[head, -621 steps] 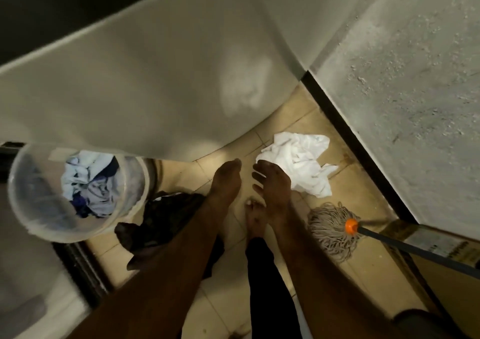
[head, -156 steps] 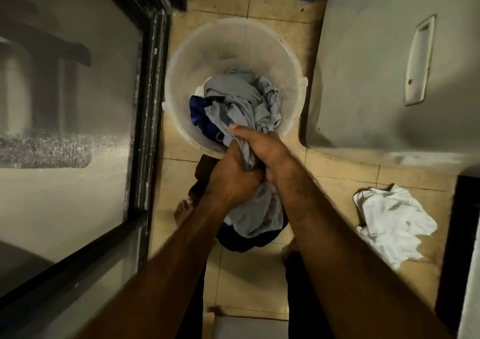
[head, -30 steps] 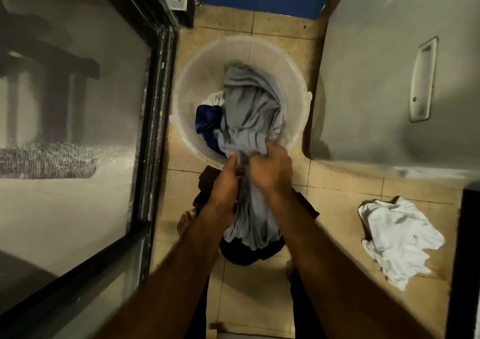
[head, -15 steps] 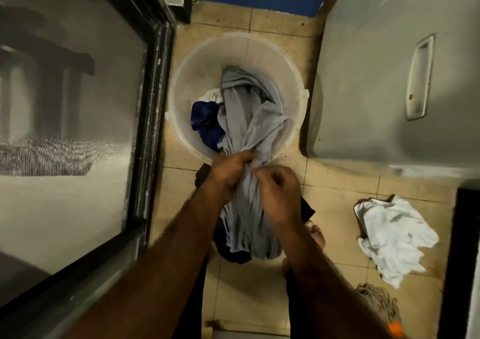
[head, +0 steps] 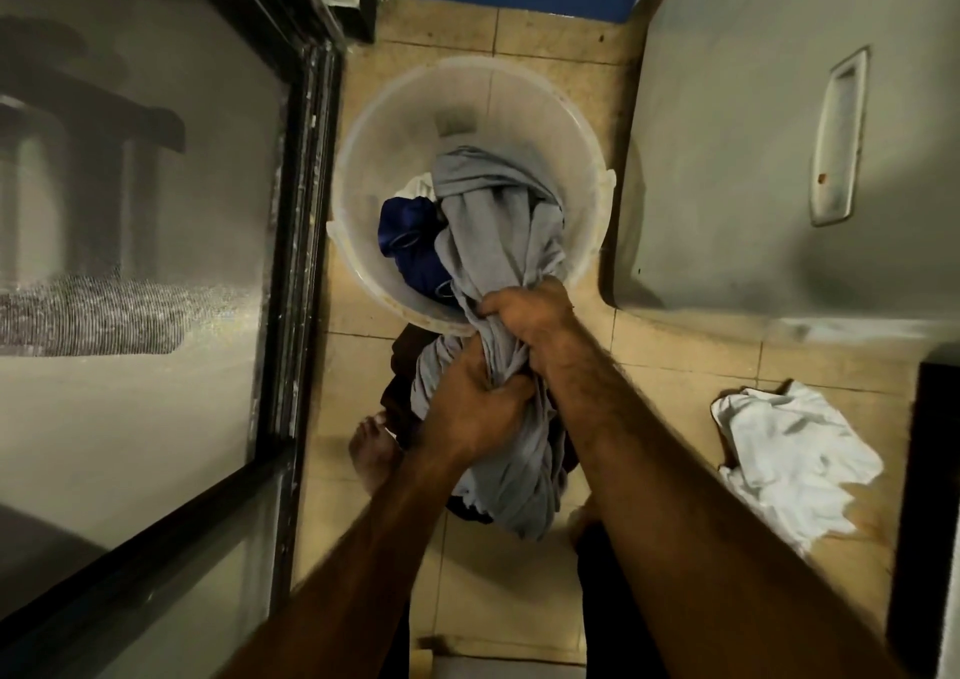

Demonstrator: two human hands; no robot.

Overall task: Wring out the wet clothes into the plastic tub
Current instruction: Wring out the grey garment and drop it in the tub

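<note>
A round translucent plastic tub (head: 519, 101) stands on the tiled floor ahead of me. A wet grey garment (head: 498, 221) trails from inside the tub over its near rim and hangs down below my hands. My right hand (head: 530, 314) clenches it just past the rim, and my left hand (head: 472, 408) clenches it directly below, the two fists touching. A blue garment (head: 410, 247) and a bit of white cloth (head: 418, 187) lie inside the tub to the left. A dark garment (head: 402, 366) lies on the floor under the hanging grey one.
A white cloth (head: 789, 460) lies crumpled on the tiles at the right. A grey appliance with a recessed handle (head: 836, 137) stands right of the tub. A glass door in a dark frame (head: 291, 262) runs along the left. My bare foot (head: 371, 449) stands near the frame.
My hands have closed tighter on the grey garment and stacked, the right above the left; half a second ago they were side by side. The cloth now looks bunched and twisted.
</note>
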